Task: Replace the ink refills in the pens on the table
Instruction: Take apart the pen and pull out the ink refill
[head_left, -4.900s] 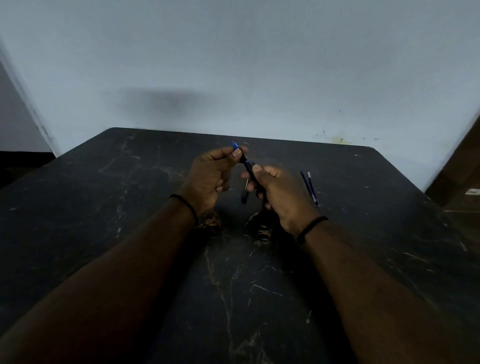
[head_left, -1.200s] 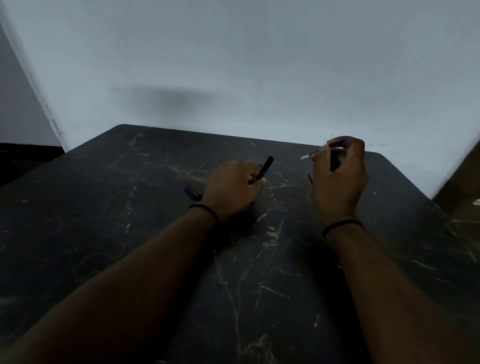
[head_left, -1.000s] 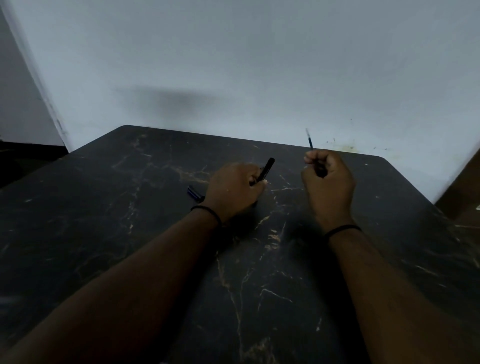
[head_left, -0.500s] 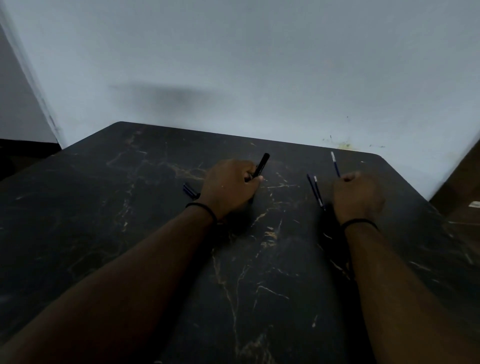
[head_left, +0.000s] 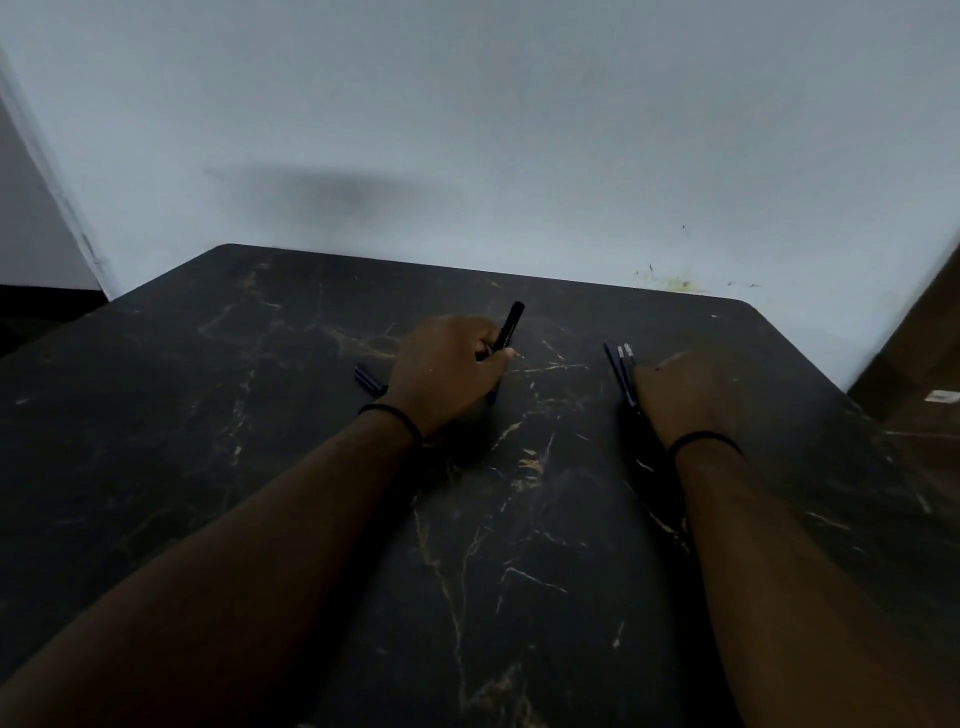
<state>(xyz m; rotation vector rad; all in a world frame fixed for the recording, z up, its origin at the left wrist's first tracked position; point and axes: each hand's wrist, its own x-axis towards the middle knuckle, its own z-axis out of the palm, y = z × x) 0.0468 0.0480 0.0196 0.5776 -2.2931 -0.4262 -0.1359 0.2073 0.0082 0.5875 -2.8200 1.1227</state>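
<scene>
Black marbled table (head_left: 311, 467) against a pale wall (head_left: 467, 130), both forearms laid across it; left hand (head_left: 447, 374) curled round a black pen barrel (head_left: 510, 326) angled up and away, a dark blue pen piece (head_left: 369, 380) lying just beside its wrist. Right hand (head_left: 685, 395) blurred, grip cannot be told, touching or just beside three thin blue ink refills (head_left: 621, 371) lying together on the table

There is one view only, from a wide-angle camera worn on the person's head. It looks forward and down along both forearms onto a dark marbled desk (head_left: 260, 415), with a pale wall (head_left: 519, 130) rising behind the far edge. The left hand (head_left: 447, 371) and right hand (head_left: 685, 395) sit mid-frame, close below the camera. Straight edges bow toward the corners.
</scene>
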